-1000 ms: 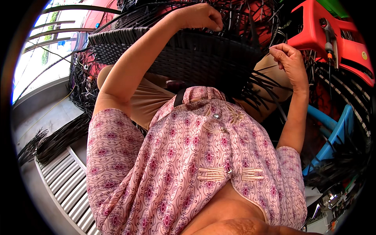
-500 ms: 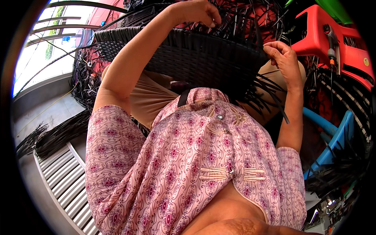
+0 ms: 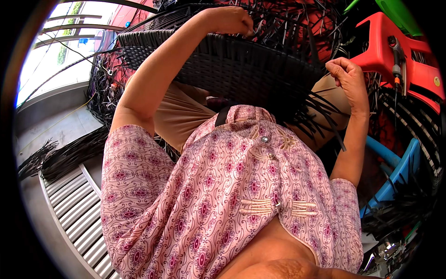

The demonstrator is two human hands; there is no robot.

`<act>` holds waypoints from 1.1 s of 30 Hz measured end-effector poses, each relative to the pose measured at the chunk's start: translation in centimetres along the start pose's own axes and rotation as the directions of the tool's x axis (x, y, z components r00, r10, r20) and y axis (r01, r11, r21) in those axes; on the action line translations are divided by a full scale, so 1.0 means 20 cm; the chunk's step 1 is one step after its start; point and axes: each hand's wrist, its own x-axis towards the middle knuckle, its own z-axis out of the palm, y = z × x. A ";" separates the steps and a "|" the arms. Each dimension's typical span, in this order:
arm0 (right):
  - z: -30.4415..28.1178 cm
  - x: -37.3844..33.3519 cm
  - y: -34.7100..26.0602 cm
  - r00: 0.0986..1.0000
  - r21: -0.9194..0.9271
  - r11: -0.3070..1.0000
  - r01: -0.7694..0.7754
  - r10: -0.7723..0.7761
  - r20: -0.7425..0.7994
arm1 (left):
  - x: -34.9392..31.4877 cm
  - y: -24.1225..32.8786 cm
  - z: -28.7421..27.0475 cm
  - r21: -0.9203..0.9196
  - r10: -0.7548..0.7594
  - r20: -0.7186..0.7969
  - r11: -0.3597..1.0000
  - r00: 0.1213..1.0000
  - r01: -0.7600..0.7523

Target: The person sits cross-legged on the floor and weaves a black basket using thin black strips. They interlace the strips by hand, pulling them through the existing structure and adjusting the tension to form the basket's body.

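A black woven wicker piece [image 3: 223, 63], made of flat plastic strips, lies across my lap, with loose strip ends [image 3: 320, 109] fanning out from its right side. Over its upper edge reaches my left hand [image 3: 230, 21], fingers curled together and partly hidden; what they grip cannot be seen. Just off the right end of the weave is my right hand [image 3: 350, 79], thumb and fingertips pinched close together. Any strip between them is too thin to make out. Dark strips stand up between the two hands.
At the right, a red plastic stool [image 3: 376, 42] carries a dark-handled tool [image 3: 396, 60]. Below it stands a blue plastic stool [image 3: 399, 172]. Bundles of black strips [image 3: 74, 151] lie at left near a slatted metal rack [image 3: 76, 211]. Tangled strips [image 3: 297, 23] spread beyond the weave.
My right hand has shifted slightly right and down, away from the weave's end, its fingers drawn in tighter. My left hand has moved slightly left and down along the upper edge.
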 end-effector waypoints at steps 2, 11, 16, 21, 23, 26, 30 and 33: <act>0.03 0.00 0.00 1.000 0.012 1.000 0.005 -0.005 -0.001 | 0.00 -0.01 -0.03 -0.121 -0.047 0.062 0.991 0.997 0.054; -0.07 -0.10 -0.05 0.998 -0.113 0.992 -0.060 0.055 -0.043 | -0.09 -0.11 -0.10 -0.376 -0.095 0.034 0.921 0.995 0.101; -0.08 -0.07 -0.01 1.000 -0.039 0.999 -0.015 0.015 -0.008 | -0.11 -0.13 -0.04 -0.169 -0.112 -0.070 0.981 0.991 0.099; -0.03 -0.02 0.00 1.000 -0.006 1.000 -0.015 0.015 -0.023 | -0.12 -0.13 -0.05 -0.033 -0.041 -0.121 0.999 0.992 0.038; -0.01 -0.01 -0.01 0.999 0.004 1.000 -0.017 0.017 -0.038 | -0.13 -0.13 -0.07 -0.013 -0.086 -0.135 0.996 0.987 0.085; 0.03 -0.01 -0.02 1.000 0.002 1.000 0.005 -0.005 -0.004 | -0.14 -0.15 -0.10 -0.001 -0.184 0.016 0.983 0.983 0.184; 0.08 0.00 -0.02 0.999 0.031 0.999 0.027 -0.025 -0.046 | -0.15 -0.22 -0.09 -0.140 -0.085 0.024 0.986 0.996 0.087; 0.06 -0.02 -0.03 0.999 0.023 1.000 -0.001 0.001 -0.040 | -0.14 -0.29 -0.10 -0.221 -0.079 0.080 0.971 0.994 0.096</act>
